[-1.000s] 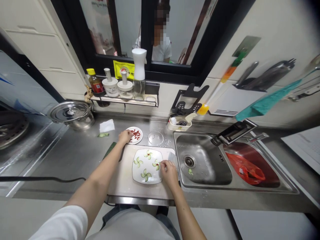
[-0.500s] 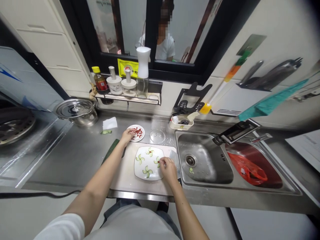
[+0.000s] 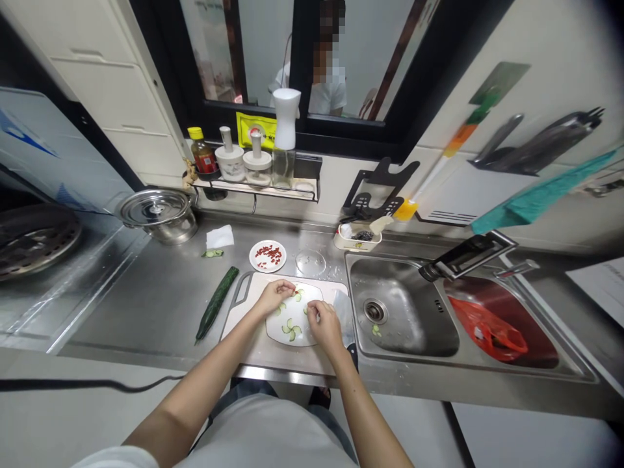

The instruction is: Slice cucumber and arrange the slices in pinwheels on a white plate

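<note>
A white plate (image 3: 302,337) with cucumber slices laid out in pinwheel shapes rests on a cutting board (image 3: 258,356). At its upper edge my left hand (image 3: 277,296) is in a pinch over the top pinwheel, which shows a touch of red. My right hand (image 3: 324,323) hovers by the plate's right side, fingers curled together, covering part of the right pinwheel. Whatever either hand pinches is too small to make out. Behind the board, a small white dish (image 3: 253,259) holds several small red pieces. A whole cucumber (image 3: 218,303) lies left of the board.
A wide-bladed knife (image 3: 345,318) lies at the board's right edge, beside the double sink (image 3: 404,351). A clear round lid or dish (image 3: 311,262) sits behind. A lidded steel pot (image 3: 178,229) and a white tissue (image 3: 220,236) are at the left.
My left hand has left the dish of red pieces and come over the plate's upper edge. The right hand stays near the plate's right side. The view has shifted slightly.
</note>
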Motion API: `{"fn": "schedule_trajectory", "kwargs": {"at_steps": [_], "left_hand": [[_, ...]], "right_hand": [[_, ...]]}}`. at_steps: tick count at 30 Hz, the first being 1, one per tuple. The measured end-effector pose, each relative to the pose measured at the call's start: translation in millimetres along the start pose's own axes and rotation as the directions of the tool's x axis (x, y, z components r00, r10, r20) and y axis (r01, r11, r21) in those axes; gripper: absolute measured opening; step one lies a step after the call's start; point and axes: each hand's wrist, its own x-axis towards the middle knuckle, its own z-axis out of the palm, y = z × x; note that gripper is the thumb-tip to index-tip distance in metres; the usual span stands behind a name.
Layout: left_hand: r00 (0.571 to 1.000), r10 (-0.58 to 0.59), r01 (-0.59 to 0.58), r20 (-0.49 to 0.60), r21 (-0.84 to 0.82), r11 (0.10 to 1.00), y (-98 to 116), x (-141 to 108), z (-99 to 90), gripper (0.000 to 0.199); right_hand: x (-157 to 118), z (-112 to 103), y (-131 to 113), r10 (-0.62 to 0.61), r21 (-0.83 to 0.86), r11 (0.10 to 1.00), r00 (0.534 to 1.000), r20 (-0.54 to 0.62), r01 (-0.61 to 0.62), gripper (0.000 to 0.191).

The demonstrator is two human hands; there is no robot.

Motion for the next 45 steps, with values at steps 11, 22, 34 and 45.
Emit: {"fn": "schedule_trajectory", "kwargs": {"at_steps": [11, 22, 34, 45], "left_hand": [[0.974, -0.014, 0.014, 0.225, 0.004, 1.0, -7.9, -35.6, 11.0, 0.036], [0.967, 0.007, -0.052, 0.254, 0.173, 0.984, 1.0, -60.5, 5.5, 0.022], [0.983, 0.053, -0.118, 0.176, 0.38, 0.917, -1.5, -78.0, -3.3, 0.017], [0.999, 0.024, -0.038, 0.03, 0.672, 0.74, -9.7, -83.0, -5.8, 0.019]], "right_hand": [[-10.9, 2.2, -12.1, -0.082, 0.032, 0.996, 0.991, 0.11, 0.079, 0.023], [-19.8, -1.2, -20.3, -0.146, 0.087, 0.987, 0.975, 0.167, 0.133, 0.018], [-27.6, 0.6, -22.4, -0.149, 0.003, 0.988, 0.965, 0.217, 0.153, 0.017], [-28.8, 11.9, -20.8, -0.083, -0.191, 0.971, 0.951, 0.298, 0.144, 0.023]]}}
